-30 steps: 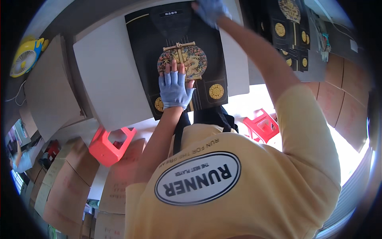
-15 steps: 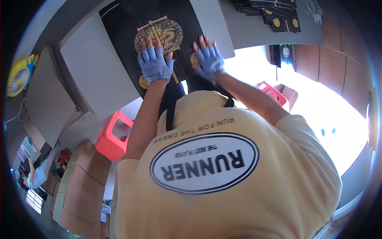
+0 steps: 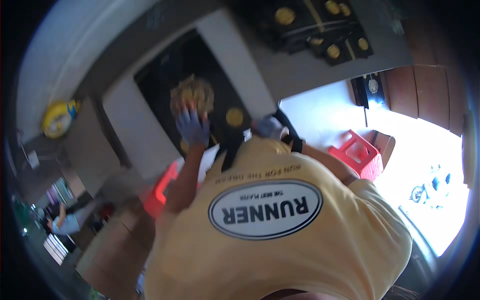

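A black sheet point(image 3: 160, 72) lies before me on a white board point(image 3: 132, 117). An ornate gold and multicoloured emblem point(image 3: 192, 92) decorates its middle, with a round gold medallion point(image 3: 234, 117) nearer on the right. My left hand point(image 3: 192, 127), in a grey-blue fingerless glove, rests with outstretched fingers on the sheet, its fingertips over the emblem's near edge. Close to my body, by the sheet's near right side, is my right hand point(image 3: 270, 128) in a matching glove. Blur smears its fingers, so any hold is unclear. A black strap point(image 3: 287, 122) passes beside it.
Black pieces with gold discs point(image 3: 340, 50) are piled at the far right of the grey table point(image 3: 300, 82). Red stools stand right point(image 3: 357, 155) and left point(image 3: 161, 192). A yellow fan point(image 3: 59, 119) and cardboard point(image 3: 95, 145) are at left, with another person point(image 3: 67, 222) beyond.
My right hand has drawn back from the sheet toward my body. My left hand stays spread near the emblem. The whole view has shifted and blurred.
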Action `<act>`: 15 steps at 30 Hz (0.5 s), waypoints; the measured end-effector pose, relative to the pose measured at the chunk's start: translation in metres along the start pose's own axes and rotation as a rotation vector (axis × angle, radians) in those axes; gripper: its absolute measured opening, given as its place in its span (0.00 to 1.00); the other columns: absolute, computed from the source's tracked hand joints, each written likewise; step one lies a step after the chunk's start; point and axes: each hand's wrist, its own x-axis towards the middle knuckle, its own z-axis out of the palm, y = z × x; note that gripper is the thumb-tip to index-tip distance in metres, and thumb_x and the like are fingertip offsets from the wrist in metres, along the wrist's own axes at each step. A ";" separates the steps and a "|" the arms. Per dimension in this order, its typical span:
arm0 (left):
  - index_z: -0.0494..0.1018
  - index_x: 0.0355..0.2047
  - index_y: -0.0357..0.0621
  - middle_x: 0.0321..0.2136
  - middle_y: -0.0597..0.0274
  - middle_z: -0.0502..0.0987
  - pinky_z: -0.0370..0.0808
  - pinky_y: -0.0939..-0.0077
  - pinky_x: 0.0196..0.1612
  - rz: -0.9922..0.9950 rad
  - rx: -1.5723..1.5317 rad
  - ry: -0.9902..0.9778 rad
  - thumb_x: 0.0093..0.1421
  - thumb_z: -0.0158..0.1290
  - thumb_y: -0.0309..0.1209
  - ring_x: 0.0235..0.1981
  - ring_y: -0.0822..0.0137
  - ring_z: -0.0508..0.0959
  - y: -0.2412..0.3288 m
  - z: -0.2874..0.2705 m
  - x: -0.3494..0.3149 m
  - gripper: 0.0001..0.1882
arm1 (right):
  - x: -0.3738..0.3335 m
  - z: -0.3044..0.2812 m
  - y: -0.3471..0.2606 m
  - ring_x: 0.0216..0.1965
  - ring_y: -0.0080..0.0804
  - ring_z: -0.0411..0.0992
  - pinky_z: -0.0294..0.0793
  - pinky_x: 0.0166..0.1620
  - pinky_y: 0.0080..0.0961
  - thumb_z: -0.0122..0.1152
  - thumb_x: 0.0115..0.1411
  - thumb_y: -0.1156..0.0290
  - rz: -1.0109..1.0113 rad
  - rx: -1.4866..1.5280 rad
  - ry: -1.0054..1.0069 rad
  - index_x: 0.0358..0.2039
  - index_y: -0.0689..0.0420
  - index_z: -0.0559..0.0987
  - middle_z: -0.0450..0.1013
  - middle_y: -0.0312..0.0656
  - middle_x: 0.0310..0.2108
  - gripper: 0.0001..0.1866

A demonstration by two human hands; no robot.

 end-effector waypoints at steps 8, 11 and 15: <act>0.53 0.67 0.43 0.66 0.36 0.50 0.48 0.41 0.64 0.076 -0.359 0.116 0.67 0.34 0.53 0.67 0.34 0.48 0.176 -0.008 0.146 0.35 | -0.042 -0.249 0.060 0.29 0.47 0.76 0.76 0.33 0.36 0.54 0.57 0.69 -0.237 0.157 0.657 0.35 0.59 0.78 0.75 0.49 0.25 0.09; 0.52 0.67 0.44 0.67 0.40 0.49 0.46 0.44 0.67 0.171 -0.183 0.163 0.66 0.36 0.55 0.68 0.38 0.46 0.259 0.017 0.258 0.37 | -0.031 -0.338 0.106 0.20 0.28 0.74 0.73 0.27 0.25 0.53 0.63 0.67 0.002 0.458 0.705 0.32 0.61 0.77 0.74 0.41 0.20 0.10; 0.54 0.67 0.47 0.67 0.45 0.50 0.45 0.45 0.67 0.222 0.047 0.073 0.65 0.34 0.57 0.69 0.45 0.48 0.324 0.064 0.344 0.37 | 0.035 -0.379 0.199 0.20 0.26 0.74 0.73 0.25 0.21 0.56 0.64 0.63 0.273 0.848 0.673 0.34 0.60 0.78 0.76 0.42 0.22 0.13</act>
